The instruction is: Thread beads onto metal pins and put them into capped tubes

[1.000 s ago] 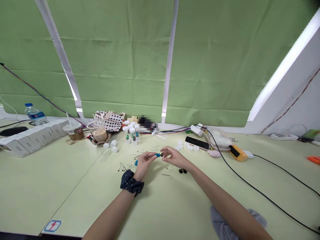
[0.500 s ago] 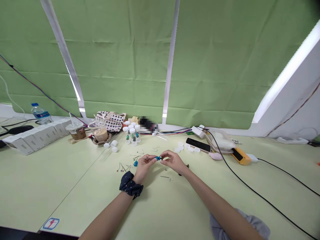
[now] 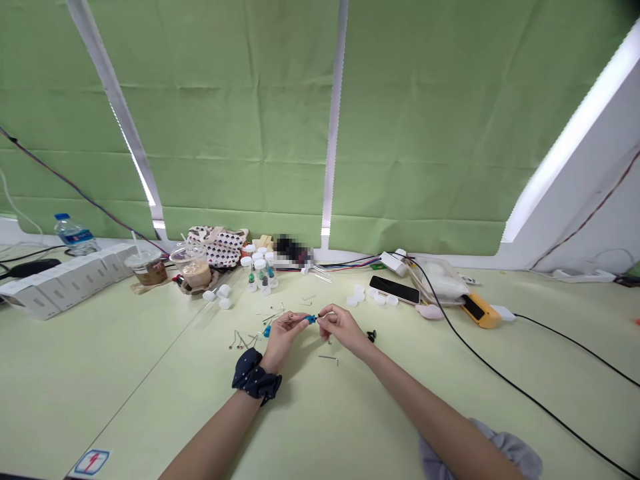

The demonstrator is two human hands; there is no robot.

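Note:
My left hand [image 3: 281,339], with a dark dotted scrunchie [image 3: 256,379] at the wrist, pinches a small bright blue part [image 3: 311,319]. Closed at the fingertips, my right hand [image 3: 344,329] holds a tiny dark piece [image 3: 319,318] by the blue part's right end; whether the two touch is too small to tell. Below the hands lies an L-shaped hex key [image 3: 329,358]. Another blue piece [image 3: 267,331] sits beside my left hand, partly hidden. Several thin metal rods with small ends [image 3: 242,342] are scattered to the left. A black part [image 3: 371,336] rests right of my right wrist.
Clear vials with white caps [image 3: 261,272] stand at the back. Loose white caps [image 3: 384,298] lie near a phone [image 3: 395,289]. Drink cups [image 3: 194,270] and white boxes [image 3: 75,280] line the left. A black cable [image 3: 480,363] crosses the right side.
My right fingers have drawn slightly back from the blue part and curled more, so the dark piece shows between. The whole view has shifted a little.

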